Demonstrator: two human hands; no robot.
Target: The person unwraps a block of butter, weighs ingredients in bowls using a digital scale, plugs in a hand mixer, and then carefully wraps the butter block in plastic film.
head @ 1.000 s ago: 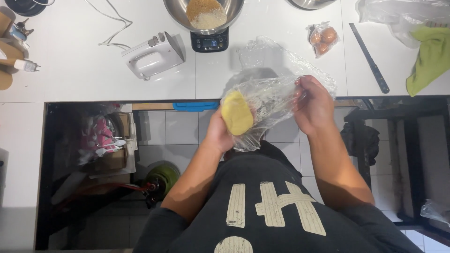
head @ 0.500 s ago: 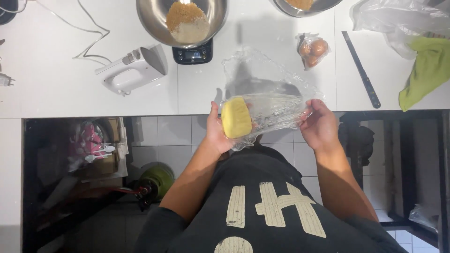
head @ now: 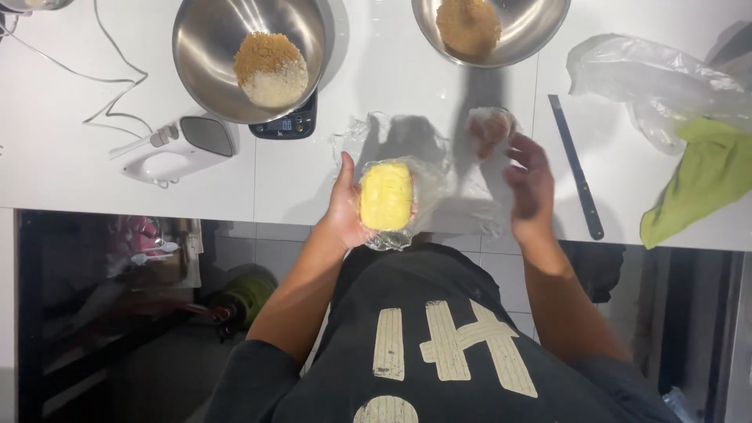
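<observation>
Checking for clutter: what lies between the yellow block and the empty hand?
In the head view, only crumpled clear plastic wrap lies between the yellow block and right hand.

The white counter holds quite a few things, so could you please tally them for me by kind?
Metal bowls: 2
Kitchen scale: 1
Hand mixer: 1
Knife: 1
Green cloth: 1
Clear plastic bags: 2
Yellow block in wrap, held in the left hand: 1
Total: 9
</observation>
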